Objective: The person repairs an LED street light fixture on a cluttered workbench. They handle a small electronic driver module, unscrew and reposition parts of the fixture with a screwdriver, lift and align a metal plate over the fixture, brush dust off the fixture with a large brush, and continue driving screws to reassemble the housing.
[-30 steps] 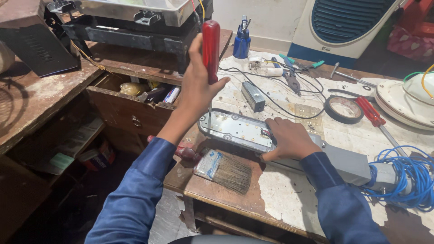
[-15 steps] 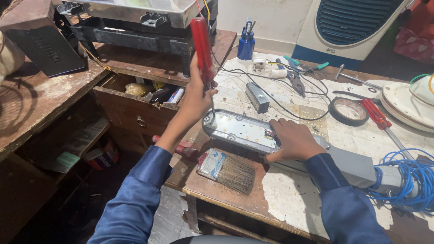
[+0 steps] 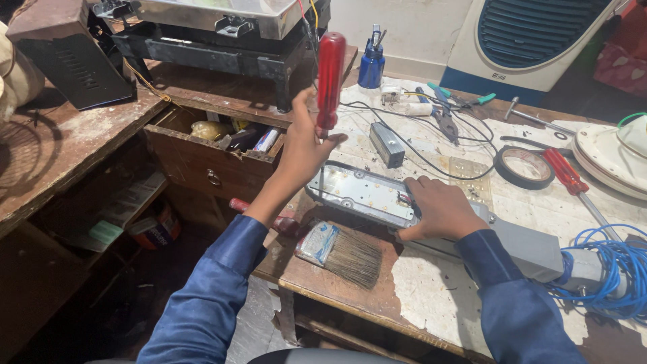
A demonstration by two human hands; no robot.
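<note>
My left hand (image 3: 304, 149) grips a red-handled screwdriver (image 3: 329, 75), held upright with its tip down at the left end of a grey metal lamp housing (image 3: 360, 194) lying on the workbench. My right hand (image 3: 441, 209) presses flat on the housing's right part, where it joins a grey arm (image 3: 532, 249). Small wires show just left of my right fingers. A paintbrush (image 3: 342, 249) with a wide bristle head lies near the bench's front edge, below the housing.
An open wooden drawer (image 3: 202, 152) with odds and ends sits to the left. A tape roll (image 3: 524, 166), a second red screwdriver (image 3: 573, 182), pliers (image 3: 441, 114), a blue bottle (image 3: 371, 64), a small grey box (image 3: 387, 143) and a blue cable coil (image 3: 617, 276) lie around. A metal machine (image 3: 222, 27) stands behind.
My left hand has brought the screwdriver down and right, from raised in the air to standing at the housing's left end. My right hand stays on the housing.
</note>
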